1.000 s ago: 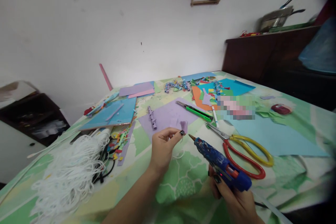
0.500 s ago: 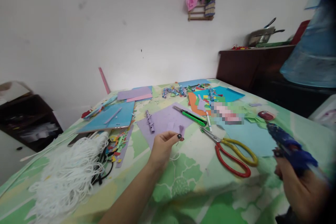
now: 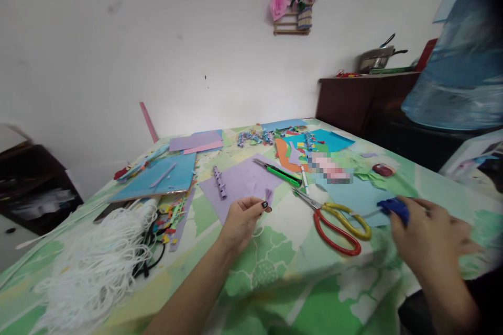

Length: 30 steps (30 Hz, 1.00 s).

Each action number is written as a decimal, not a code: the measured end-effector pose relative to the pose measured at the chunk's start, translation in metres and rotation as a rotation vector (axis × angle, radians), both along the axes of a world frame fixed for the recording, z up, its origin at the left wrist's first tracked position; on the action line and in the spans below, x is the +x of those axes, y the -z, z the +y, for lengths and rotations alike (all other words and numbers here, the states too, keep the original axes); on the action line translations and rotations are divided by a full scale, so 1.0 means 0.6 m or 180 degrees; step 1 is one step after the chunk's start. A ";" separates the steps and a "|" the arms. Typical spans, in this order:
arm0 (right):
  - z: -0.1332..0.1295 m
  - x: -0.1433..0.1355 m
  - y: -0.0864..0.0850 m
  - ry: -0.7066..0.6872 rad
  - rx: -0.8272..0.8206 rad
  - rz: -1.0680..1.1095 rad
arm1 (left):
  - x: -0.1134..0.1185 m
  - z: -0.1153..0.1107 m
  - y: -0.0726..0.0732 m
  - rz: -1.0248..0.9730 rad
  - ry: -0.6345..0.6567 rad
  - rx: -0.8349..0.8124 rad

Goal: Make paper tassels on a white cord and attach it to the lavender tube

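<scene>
My left hand (image 3: 243, 222) is closed in a pinch at the front of the table. Between thumb and fingertips is a small purple fringed paper tassel (image 3: 269, 194), and a thin white string hangs below the hand. My right hand (image 3: 428, 235) is over a blue glue gun (image 3: 396, 209), gripping it; most of the gun is hidden under the palm. A pale glue stick (image 3: 371, 213) juts from the gun toward the left. Scissors with red and yellow handles (image 3: 340, 222) lie between my hands. Beyond my left hand is a purple sheet (image 3: 236, 180) of paper.
A green box cutter (image 3: 283, 174), a white marker (image 3: 305, 180) and a rolled purple paper tube (image 3: 219, 183) lie further in. White cord (image 3: 98, 261) is heaped at left beside paper scraps. Blue sheets (image 3: 145, 180) lie behind it. A water bottle (image 3: 451, 84) stands right.
My right hand has moved left and turned over with the glue gun, so the glue stick end now faces left. My left hand keeps its pinch. The view has shifted slightly right.
</scene>
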State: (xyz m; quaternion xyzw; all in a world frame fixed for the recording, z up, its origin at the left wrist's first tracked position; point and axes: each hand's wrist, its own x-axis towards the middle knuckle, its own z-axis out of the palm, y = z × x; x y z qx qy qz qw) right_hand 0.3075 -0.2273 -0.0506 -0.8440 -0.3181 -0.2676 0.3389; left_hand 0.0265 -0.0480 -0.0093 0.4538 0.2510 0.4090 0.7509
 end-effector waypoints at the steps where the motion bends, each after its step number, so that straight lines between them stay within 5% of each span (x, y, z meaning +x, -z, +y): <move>1: 0.018 -0.032 -0.016 -0.0460 0.0187 0.0077 | 0.000 0.000 0.000 -0.0007 0.0021 -0.0013; 4: 0.083 -0.121 -0.050 -0.2370 0.0591 0.1537 | -0.002 -0.001 0.000 -0.0016 0.0085 -0.0051; 10: 0.196 -0.214 -0.062 -0.4062 0.0926 0.3851 | -0.004 -0.004 -0.003 -0.0045 0.0211 -0.0104; 16: 0.219 -0.234 -0.060 -0.4592 0.1029 0.4364 | -0.003 -0.006 -0.002 -0.0125 0.0374 -0.0173; 30: 0.217 -0.231 -0.060 -0.4930 0.1182 0.4673 | -0.007 -0.010 -0.008 -0.0062 0.0795 -0.0301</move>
